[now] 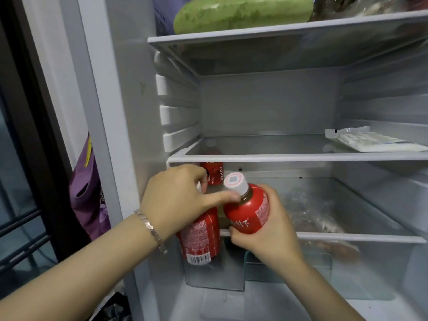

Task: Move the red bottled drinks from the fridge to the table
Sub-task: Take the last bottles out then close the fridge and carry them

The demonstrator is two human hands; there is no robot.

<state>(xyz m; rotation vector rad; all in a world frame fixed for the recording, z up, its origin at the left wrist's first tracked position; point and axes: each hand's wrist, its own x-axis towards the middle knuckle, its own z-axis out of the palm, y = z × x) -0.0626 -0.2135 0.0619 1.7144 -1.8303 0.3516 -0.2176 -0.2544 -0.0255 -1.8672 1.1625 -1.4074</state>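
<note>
I face an open fridge. My left hand [178,195] grips the top of a red bottled drink [200,239] in front of the lower shelf, its cap hidden under my fingers. My left index finger stretches right and touches the neck of a second red bottle [249,210] with a white cap. My right hand [266,230] holds that second bottle around its body, tilted toward me. A third red bottle [214,173] stands upright at the back left of the same shelf, partly seen through the glass shelf [301,156] above.
A large green melon [240,12] lies on the top shelf. A flat white packet [372,141] rests on the middle glass shelf at right. Bagged food [308,216] lies on the lower shelf. A clear drawer [324,274] sits below. A purple bag [89,193] hangs left of the fridge.
</note>
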